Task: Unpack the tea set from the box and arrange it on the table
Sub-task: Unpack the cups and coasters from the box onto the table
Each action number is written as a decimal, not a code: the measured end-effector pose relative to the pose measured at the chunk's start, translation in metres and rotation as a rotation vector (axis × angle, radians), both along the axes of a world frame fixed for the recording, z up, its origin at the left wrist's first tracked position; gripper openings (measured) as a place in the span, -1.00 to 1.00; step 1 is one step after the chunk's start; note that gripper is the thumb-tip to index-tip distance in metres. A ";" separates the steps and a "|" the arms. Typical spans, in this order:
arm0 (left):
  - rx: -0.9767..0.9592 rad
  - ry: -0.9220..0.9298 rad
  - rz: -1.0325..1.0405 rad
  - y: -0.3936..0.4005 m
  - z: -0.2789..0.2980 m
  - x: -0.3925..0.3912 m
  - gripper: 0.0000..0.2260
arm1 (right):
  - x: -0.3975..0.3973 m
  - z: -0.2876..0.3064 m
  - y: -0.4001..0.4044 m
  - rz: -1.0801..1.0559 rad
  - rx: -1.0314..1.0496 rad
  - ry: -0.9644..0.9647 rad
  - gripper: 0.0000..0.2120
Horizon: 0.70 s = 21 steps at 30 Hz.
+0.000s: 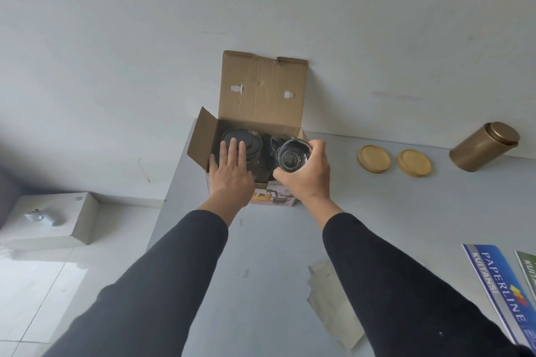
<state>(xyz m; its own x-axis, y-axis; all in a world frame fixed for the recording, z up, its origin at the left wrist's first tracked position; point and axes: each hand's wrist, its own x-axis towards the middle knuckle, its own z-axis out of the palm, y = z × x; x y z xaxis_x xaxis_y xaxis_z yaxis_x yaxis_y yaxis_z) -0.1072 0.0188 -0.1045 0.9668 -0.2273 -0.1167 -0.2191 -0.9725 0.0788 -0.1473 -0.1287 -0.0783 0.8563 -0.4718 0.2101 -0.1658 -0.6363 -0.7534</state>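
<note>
An open cardboard box point(262, 90) stands at the far edge of the grey table point(391, 211), its lid leaning on the wall. Inside lies a dark teapot point(252, 140) with a black lid, and another dark piece sits beside it. My left hand point(230, 174) rests flat, fingers spread, on the box's front left edge, over the teapot. My right hand point(306, 175) grips a clear glass cup point(293, 155) just above the box's right side.
Two round wooden coasters point(373, 158) point(414, 162) lie to the right of the box. A gold tin canister point(483, 146) stands further right by the wall. Receipt books point(499, 290) and a crumpled paper point(327, 298) lie near the front right. The table's left edge drops to a tiled floor.
</note>
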 end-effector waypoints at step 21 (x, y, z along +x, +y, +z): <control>-0.197 -0.068 -0.265 -0.199 -0.014 -0.066 -0.43 | -0.068 -0.027 -0.189 -0.326 0.216 -0.160 -0.29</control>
